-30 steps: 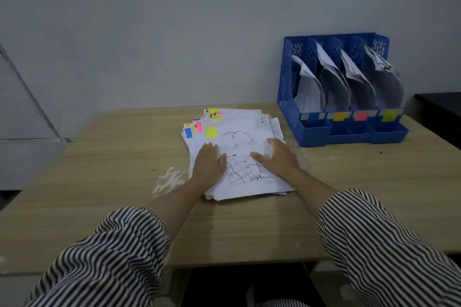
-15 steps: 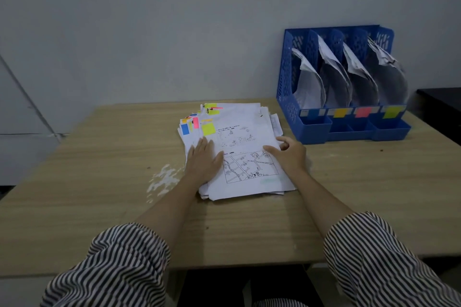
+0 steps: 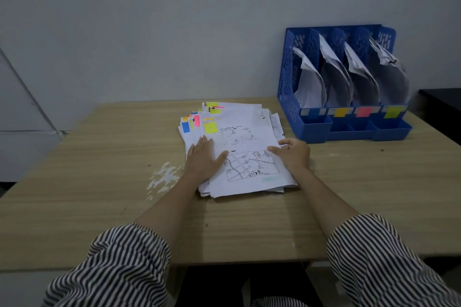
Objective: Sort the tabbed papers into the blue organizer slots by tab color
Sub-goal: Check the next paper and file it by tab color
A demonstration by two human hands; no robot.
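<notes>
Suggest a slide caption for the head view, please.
Left hand flat on tabbed papers, right hand at their edge, beside blue organizer.

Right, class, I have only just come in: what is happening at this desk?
A person in striped sleeves sits at a wooden table sorting a stack of tabbed papers. The left hand lies flat on the stack, and the right hand curls at the right edge of the top sheet, which bears a yellow tab. Behind stands the blue organizer, its four slots already holding papers, with colour labels in front.
</notes>
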